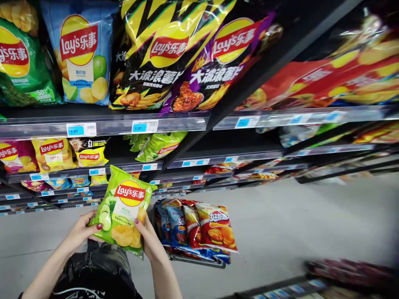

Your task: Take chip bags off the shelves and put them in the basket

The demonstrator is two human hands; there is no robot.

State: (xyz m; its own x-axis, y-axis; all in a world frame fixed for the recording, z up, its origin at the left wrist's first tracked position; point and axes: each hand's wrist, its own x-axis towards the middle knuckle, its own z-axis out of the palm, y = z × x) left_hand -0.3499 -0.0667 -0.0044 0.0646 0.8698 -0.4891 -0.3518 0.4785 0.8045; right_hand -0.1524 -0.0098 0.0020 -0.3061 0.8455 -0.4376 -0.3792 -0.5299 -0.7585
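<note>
A light green Lay's crisp bag (124,209) with cucumber slices printed on it is held upright in front of me, below the shelves. My left hand (81,231) grips its lower left edge, thumb on the front. My right hand (151,240) grips its right edge, fingers behind the bag. Both hands have red-painted nails. More light green bags (157,145) lie on the second shelf just above.
Black store shelves (102,120) with blue price tags hold many crisp bags: green, blue, black and purple ones on top. A basket or cart (195,259) with several red and blue snack bags stands right of my hands. Grey floor stretches right; another shelf edge (280,288) sits bottom right.
</note>
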